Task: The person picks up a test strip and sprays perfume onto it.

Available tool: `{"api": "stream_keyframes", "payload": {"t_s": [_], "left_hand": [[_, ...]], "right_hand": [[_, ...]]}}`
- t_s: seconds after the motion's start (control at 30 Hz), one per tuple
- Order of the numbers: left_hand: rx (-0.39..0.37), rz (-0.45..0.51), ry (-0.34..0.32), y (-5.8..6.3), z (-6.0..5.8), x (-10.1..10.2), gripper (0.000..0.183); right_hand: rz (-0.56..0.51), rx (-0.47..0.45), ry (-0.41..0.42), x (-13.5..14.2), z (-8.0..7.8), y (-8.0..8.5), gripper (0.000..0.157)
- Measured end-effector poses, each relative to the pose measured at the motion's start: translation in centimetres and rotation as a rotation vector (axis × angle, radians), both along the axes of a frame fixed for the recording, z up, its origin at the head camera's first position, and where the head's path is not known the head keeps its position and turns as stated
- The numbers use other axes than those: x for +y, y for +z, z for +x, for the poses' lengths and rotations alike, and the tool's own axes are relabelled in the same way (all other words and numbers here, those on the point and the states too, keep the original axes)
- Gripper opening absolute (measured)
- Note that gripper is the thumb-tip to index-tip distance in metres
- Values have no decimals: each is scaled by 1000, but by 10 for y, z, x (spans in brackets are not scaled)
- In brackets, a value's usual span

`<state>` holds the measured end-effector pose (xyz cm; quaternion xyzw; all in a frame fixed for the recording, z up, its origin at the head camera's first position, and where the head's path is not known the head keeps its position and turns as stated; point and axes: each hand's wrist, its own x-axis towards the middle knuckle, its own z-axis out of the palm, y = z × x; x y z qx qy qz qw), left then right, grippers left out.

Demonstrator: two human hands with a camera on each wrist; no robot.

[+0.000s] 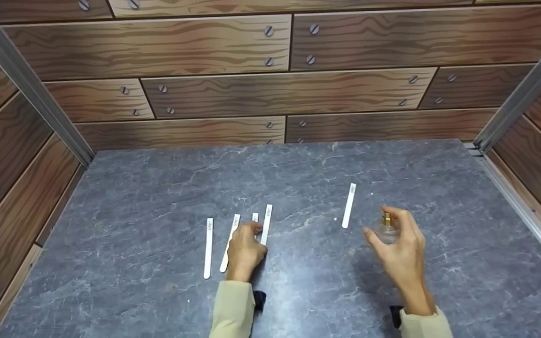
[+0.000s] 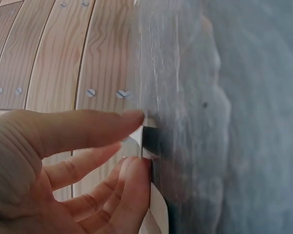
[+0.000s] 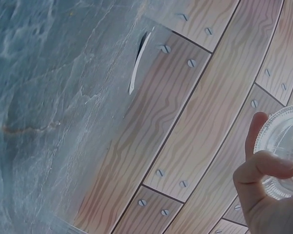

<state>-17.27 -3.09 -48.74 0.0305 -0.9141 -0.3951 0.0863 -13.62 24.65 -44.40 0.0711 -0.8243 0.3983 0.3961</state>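
Note:
My left hand [image 1: 246, 249] is down at a group of narrow white paper strips near the middle of the table. Its thumb and fingertips [image 2: 139, 168] pinch one strip [image 2: 143, 139] at the table surface; the hand hides much of it. Close beside lie two more strips [image 1: 267, 220] [image 1: 224, 263], with another strip [image 1: 208, 249] further left. Printed dark marks show at their far ends. My right hand [image 1: 404, 239] holds a clear glass perfume bottle [image 1: 387, 234] with a gold sprayer [image 1: 387, 218] above the table. The bottle's round ribbed base [image 3: 283, 129] shows in the right wrist view.
One separate white strip [image 1: 349, 206] lies left of the bottle. The grey marbled table [image 1: 158, 197] ends at wood-patterned panels [image 1: 214, 96] behind and at both sides. Metal posts [image 1: 40, 89] stand at the back corners.

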Motion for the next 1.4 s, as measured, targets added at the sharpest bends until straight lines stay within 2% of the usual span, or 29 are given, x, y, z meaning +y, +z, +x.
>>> {"api": "stream_keyframes", "payload": {"t_s": [0.27,0.5,0.63,0.77,0.87,1.03,1.2,1.4], "left_hand": [[-10,-33,-14,2,1,4,36],[89,-61,-97,3,4,4,31],[126,-44,-144,5,2,3,32],[123,23,-181,11,2,3,27],[93,114,-226,16,4,6,25],[33,283,-326,23,10,10,33],[-4,391,-428,28,20,14,42],[-40,447,-456,31,29,21,46]], "right_hand": [[16,-10,-5,1,-2,-2,55],[21,-6,-11,1,-1,-4,56],[15,-14,-3,0,-3,-4,55],[8,-13,4,-1,-2,-4,55],[6,-3,2,0,-1,-4,55],[1,2,6,-1,-1,-5,55],[-6,0,14,-1,-1,-5,55],[-3,6,13,-1,-1,-4,55]]}}
